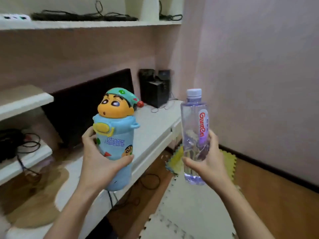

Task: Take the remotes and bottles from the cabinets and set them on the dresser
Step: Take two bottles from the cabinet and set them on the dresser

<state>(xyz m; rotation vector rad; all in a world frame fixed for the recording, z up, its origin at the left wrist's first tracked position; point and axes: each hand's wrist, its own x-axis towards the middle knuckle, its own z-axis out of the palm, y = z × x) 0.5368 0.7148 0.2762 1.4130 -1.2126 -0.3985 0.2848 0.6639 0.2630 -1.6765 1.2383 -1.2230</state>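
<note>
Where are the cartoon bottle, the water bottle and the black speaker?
cartoon bottle (115,149): head view, blue body under the lid.
water bottle (189,121): head view, clear wall beside the label.
black speaker (155,94): head view, front face.

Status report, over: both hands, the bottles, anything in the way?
Left hand holds blue Crayon Shin-chan bottle. Right hand holds clear Ganten water bottle. Neither on white dresser yet. Black monitor, speakers at its back.
</note>
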